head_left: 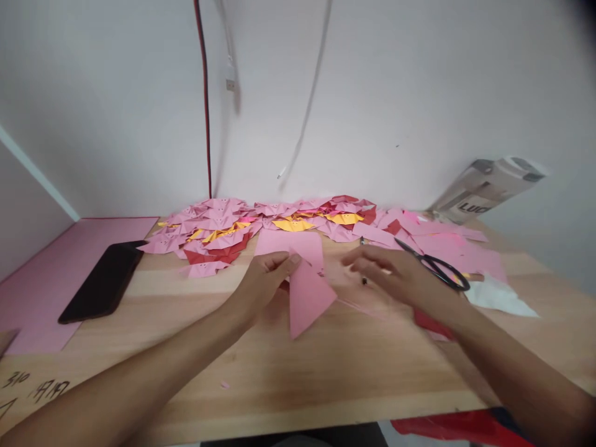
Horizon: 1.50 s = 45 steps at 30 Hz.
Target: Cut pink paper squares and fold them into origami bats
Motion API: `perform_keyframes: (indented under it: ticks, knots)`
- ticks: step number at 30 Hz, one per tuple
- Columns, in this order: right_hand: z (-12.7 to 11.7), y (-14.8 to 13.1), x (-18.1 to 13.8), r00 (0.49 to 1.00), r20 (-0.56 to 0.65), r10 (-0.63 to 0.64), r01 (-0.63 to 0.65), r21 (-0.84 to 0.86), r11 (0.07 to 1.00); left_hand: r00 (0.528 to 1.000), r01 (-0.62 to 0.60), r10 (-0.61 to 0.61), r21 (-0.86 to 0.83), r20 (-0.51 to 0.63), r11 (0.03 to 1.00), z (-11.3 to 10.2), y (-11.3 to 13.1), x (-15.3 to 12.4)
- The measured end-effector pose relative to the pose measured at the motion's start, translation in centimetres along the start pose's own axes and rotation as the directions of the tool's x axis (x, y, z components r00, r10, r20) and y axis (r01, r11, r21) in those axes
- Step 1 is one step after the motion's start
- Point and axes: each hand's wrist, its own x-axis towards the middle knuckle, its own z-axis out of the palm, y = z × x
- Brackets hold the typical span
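My left hand (266, 277) pinches the top corner of a pink paper folded into a triangle (306, 297), which lies on the wooden table (298, 372). My right hand (395, 273) hovers just to the right of it, fingers stretched out and blurred by motion, holding nothing I can make out. A flat pink sheet (291, 243) lies just behind the triangle.
A heap of folded pink, red and yellow paper figures (261, 223) lines the wall. Black-handled scissors (435, 266) and loose pink sheets (456, 248) lie at right, white tissue (500, 297) beyond. A black phone (103, 282) rests on a pink sheet (41, 292) at left. A box (484, 189) leans on the wall.
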Motion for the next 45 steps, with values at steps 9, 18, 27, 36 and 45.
perform_keyframes:
  ticks: [9, 18, 27, 36, 45]
  knots:
    - [7.2, -0.8, 4.5, 0.998, 0.057, -0.028, 0.013, 0.253, 0.967, 0.995, -0.040, 0.045, 0.052, -0.086, 0.998, 0.1, -1.2, 1.5]
    - [8.2, 0.0, 3.9, 0.992, 0.123, -0.002, -0.027, 0.237, 0.971, 0.998, 0.026, -0.021, 0.078, -0.061, 0.997, -0.4, -2.3, 1.8]
    - [8.0, 0.3, 4.0, 0.995, 0.099, 0.003, -0.025, 0.221, 0.975, 0.996, 0.038, -0.035, 0.037, -0.083, 0.999, -0.6, -2.5, 1.9]
    - [8.2, 0.6, 4.0, 1.000, 0.023, 0.002, -0.007, 0.201, 0.980, 0.985, 0.169, -0.169, 0.011, 0.034, 0.986, -0.3, -1.9, 1.9]
    - [7.4, 1.1, 4.6, 0.995, -0.100, 0.029, -0.009, 0.195, 0.981, 0.984, 0.178, -0.178, 0.142, -0.012, 0.974, -0.2, -2.2, 1.5]
